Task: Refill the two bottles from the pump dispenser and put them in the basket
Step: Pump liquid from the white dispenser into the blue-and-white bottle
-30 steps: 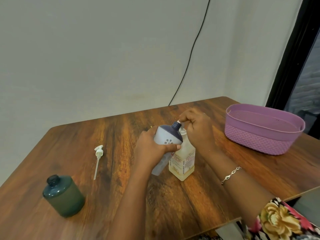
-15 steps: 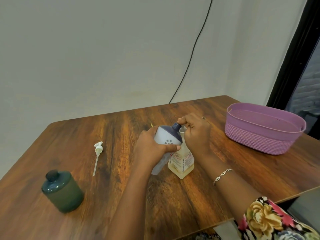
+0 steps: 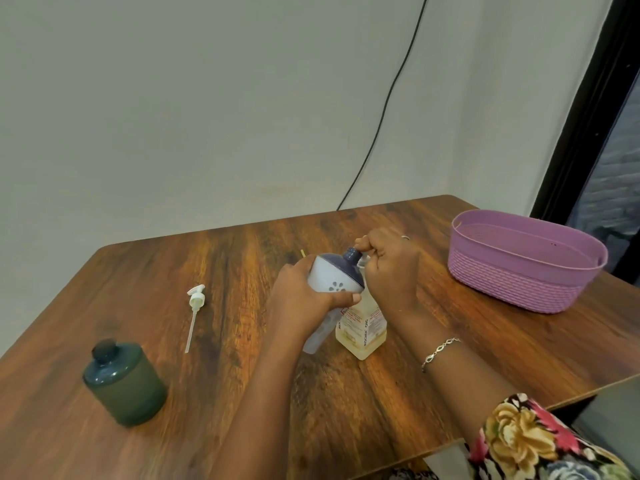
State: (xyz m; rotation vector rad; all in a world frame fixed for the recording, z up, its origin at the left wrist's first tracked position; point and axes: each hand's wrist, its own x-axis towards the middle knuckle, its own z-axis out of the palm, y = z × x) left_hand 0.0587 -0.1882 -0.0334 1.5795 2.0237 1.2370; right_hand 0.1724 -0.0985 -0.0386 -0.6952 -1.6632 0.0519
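Floral sleeve (image 3: 526, 441) at the near edge, silver bracelet (image 3: 438, 351) on the R wrist. Near left: squat green bottle (image 3: 124, 382), frosted dark teal, upright, round dark stopper on; contents can't be made out.

Centre of table (image 3: 450, 358): pump dispenser (image 3: 362, 327), clear square btl w/ red-and-white label, upright, pale yellow liquid showing at the base below the label. R hand (image 3: 391, 268) sits on top of it, fingers curled tight round the pump head, which is mostly hidden. L hand (image 3: 304, 299) grips the white bottle (image 3: 334, 282) round its body, thumb across the front. That btl is tilted, its base low and just beside the dispenser, its neck up against the R hand's fingertips. White body w/ small grey flower print, dark blue domed shoulder and neck, no cap on. Contents not visible.

Further left, a loose white pump head (image 3: 194, 306) w/ long dip tube lies flat, well apart from both btls.

Far right: oval purple basket (image 3: 526, 261), woven-look lower wall, smooth rim; inner wall and floor in plain view.

Table is dark wood grain w/ rounded corners, pushed into a corner of plain pale walls. Black cable (image 3: 381, 116) runs down the wall behind it; dark frame (image 3: 588, 116) at the right.
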